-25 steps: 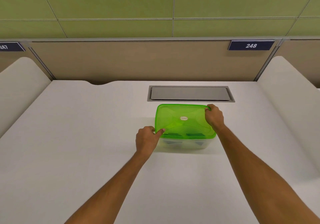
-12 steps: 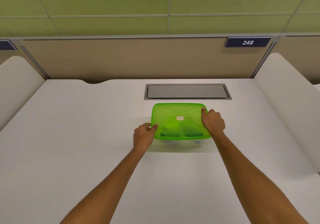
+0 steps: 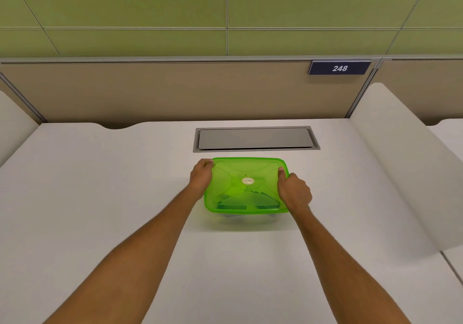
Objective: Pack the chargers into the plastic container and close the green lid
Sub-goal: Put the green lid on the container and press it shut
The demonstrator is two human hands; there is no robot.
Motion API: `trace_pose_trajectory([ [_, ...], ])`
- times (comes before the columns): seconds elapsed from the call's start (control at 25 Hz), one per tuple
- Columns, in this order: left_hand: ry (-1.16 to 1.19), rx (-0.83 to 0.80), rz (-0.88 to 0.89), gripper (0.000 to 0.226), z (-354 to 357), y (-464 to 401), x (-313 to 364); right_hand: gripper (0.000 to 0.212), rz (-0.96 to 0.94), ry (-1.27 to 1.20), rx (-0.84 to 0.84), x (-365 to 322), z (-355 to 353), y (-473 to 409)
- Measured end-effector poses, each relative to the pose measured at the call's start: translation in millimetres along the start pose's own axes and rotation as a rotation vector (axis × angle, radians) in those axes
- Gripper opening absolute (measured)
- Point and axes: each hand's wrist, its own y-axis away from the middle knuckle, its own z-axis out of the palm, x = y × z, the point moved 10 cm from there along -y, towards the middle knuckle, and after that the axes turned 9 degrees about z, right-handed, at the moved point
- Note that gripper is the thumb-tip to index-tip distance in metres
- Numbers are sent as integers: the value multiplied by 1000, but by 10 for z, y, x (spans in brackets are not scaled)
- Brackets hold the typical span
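Observation:
A translucent green lid (image 3: 246, 186) covers the clear plastic container (image 3: 248, 217) in the middle of the white desk (image 3: 100, 198). Dark shapes, the chargers (image 3: 248, 202), show through the lid near its front edge. My left hand (image 3: 201, 177) grips the lid's far left corner. My right hand (image 3: 293, 192) holds the right edge, its thumb pressed flat on top of the lid.
A grey metal cable hatch (image 3: 255, 138) is set in the desk just behind the container. White curved dividers (image 3: 390, 163) rise on both sides. A beige partition with a "248" sign (image 3: 339, 68) closes the back.
My left hand slid from the lid's near left corner to its far left corner. My right hand came from the far right corner down the right edge, thumb now on top.

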Motion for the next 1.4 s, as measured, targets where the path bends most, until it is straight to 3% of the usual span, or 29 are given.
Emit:
trace_pose_trajectory([
  [0.2,-53,38,22,36,18,-139,-10,65,-1,14,11,-16,14,-3],
  [0.6,-81,192,109,24,-52,-161,26,61,-27,5,22,-83,43,-47],
  [0.96,-232,173,199,28,-26,-164,125,69,5,-179,-135,-321,113,-348],
  [1.4,-316,161,247,28,-7,-156,153,44,-61,51,-60,-644,56,-611],
])
